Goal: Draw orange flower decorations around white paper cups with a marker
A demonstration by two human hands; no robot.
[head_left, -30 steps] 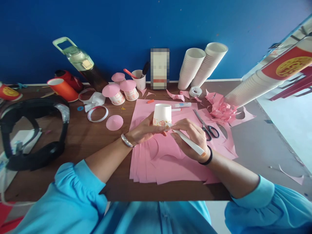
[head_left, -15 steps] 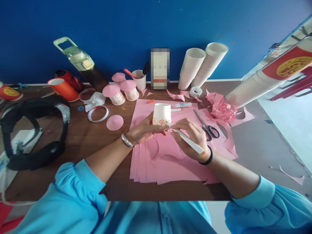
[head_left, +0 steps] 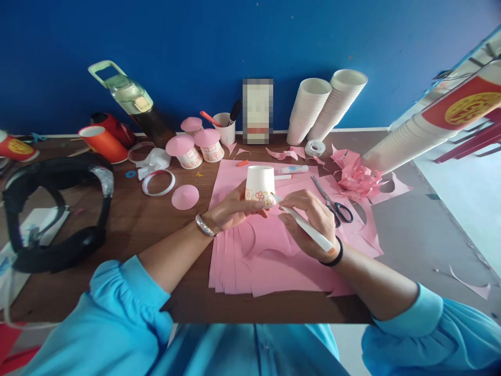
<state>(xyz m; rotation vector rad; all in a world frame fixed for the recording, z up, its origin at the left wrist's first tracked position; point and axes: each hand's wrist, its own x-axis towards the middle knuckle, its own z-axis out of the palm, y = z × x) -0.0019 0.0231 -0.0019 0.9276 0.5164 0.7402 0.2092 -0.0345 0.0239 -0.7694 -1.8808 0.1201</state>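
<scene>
A white paper cup (head_left: 260, 179), turned upside down, is held by my left hand (head_left: 233, 208), its fingers wrapped round the lower part. Red flowers and yellow marks run along the cup's lower band. My right hand (head_left: 311, 222) grips a white marker pen (head_left: 309, 230) with an orange end, its tip close to the right side of the drawn band; whether it touches cannot be told. Under both hands lie stacked pink paper sheets (head_left: 235, 261). Scissors (head_left: 331, 201) with black handles rest beside my right hand. A glue stick (head_left: 293, 169) lies behind the cup.
Decorated cups with pink cone tops (head_left: 207, 138) stand at the back left, near a loose pink cone (head_left: 185, 197). Tall stacks of white cups (head_left: 309, 109) stand by the wall. Crumpled pink paper (head_left: 356, 175) lies right; a black headset-like strap (head_left: 58, 209) lies left.
My right hand and the marker have shifted slightly right, showing more of the cup's drawn band. My left hand holds the cup in nearly the same place.
</scene>
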